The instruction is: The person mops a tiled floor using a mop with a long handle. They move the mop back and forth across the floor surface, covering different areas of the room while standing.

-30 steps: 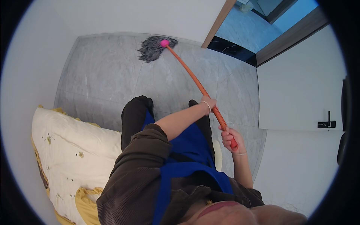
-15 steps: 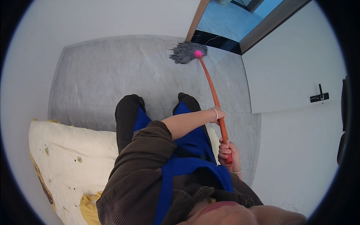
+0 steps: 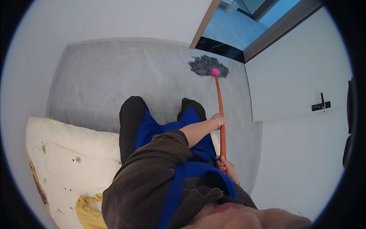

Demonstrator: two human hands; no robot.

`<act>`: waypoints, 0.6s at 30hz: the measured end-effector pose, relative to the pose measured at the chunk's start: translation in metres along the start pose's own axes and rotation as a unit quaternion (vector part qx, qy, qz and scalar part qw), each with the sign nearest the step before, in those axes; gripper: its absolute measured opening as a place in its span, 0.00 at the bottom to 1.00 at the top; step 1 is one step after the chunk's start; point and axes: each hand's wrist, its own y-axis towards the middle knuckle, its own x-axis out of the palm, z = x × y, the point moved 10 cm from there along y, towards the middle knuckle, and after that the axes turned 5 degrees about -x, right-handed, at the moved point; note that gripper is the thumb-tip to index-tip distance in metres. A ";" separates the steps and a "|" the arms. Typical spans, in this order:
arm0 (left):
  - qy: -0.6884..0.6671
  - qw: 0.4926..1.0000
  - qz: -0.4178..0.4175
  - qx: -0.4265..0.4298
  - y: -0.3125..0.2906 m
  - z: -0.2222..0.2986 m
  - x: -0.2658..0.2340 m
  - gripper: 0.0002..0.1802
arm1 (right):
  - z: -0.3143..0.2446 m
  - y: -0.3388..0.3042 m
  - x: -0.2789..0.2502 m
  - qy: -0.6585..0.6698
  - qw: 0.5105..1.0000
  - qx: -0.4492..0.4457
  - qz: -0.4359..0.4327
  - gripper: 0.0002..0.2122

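Note:
A mop with a shaggy grey head (image 3: 206, 65), a pink joint (image 3: 215, 72) and an orange handle (image 3: 220, 100) lies across the view from far to near. Its head rests on the grey floor, a little short of the black doorway threshold. My left hand (image 3: 220, 120) is closed round the middle of the handle, with a bracelet at the wrist. Nearer to my body, my right hand (image 3: 227, 167) grips the handle's end, which is partly hidden by the fingers and my clothes.
A cream bedspread (image 3: 72, 152) with yellow trim covers a bed at the left, beside my legs. White walls (image 3: 114, 19) border the grey tiled floor (image 3: 91, 76). At the far right is a doorway with a black threshold (image 3: 220, 48); a white door with a black handle (image 3: 321, 106) stands right.
The mop head has slid toward me and to the right, away from the threshold. My right hand has drawn back and left with the handle's end; my left hand has shifted slightly nearer.

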 end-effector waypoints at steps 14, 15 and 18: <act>-0.064 0.997 0.007 0.034 -0.042 -0.004 -0.093 0.07 | 0.025 0.012 0.063 -0.251 0.968 -0.012 0.003 0.09; -0.081 0.996 0.011 0.048 -0.046 -0.001 -0.103 0.07 | 0.028 0.013 0.069 -0.270 0.963 -0.011 0.003 0.09; -0.129 0.988 0.028 0.078 -0.054 0.004 -0.141 0.07 | 0.034 0.021 0.085 -0.324 0.946 -0.003 -0.003 0.09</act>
